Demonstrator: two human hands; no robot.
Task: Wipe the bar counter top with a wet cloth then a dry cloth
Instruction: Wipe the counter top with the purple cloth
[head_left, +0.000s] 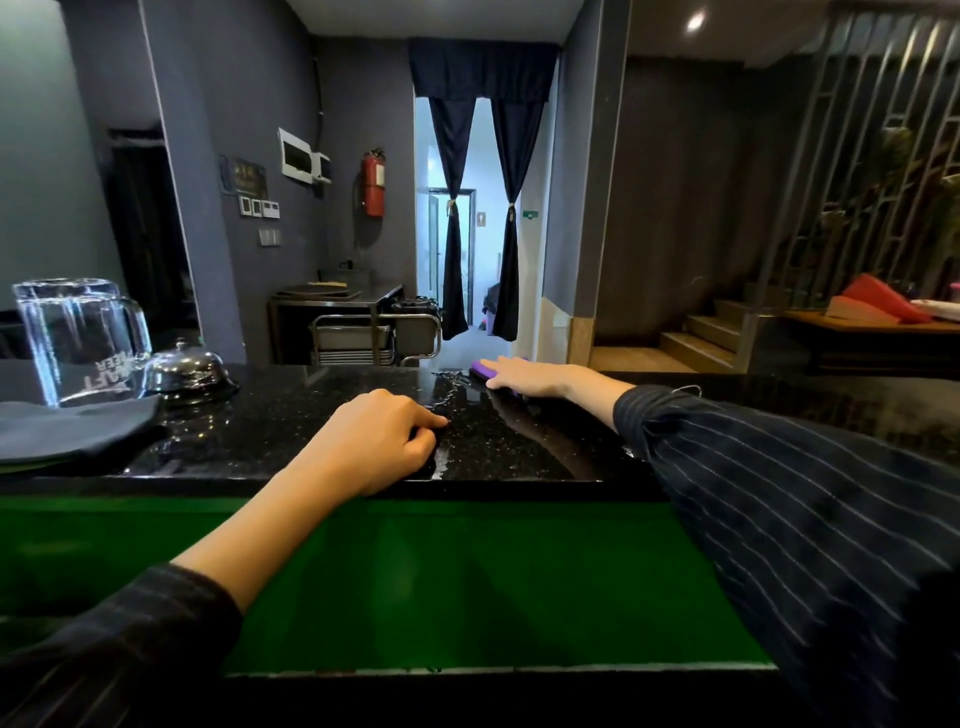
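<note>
The black speckled bar counter top (291, 421) runs across the middle of the view and shines wet around the centre. My right hand (524, 375) lies flat, fingers together, pressing a purple cloth (483, 370) onto the counter's far edge; most of the cloth is hidden under the palm. My left hand (379, 441) rests on the near edge of the counter with its fingers curled and nothing visible in it. A folded dark grey cloth (72, 428) lies at the left end of the counter.
An upturned glass beer mug (78, 343) stands on the grey cloth at far left, with a chrome service bell (182, 371) beside it. Below the counter is a green ledge (467, 582). Beyond are a steel trolley (374, 332) and a curtained doorway.
</note>
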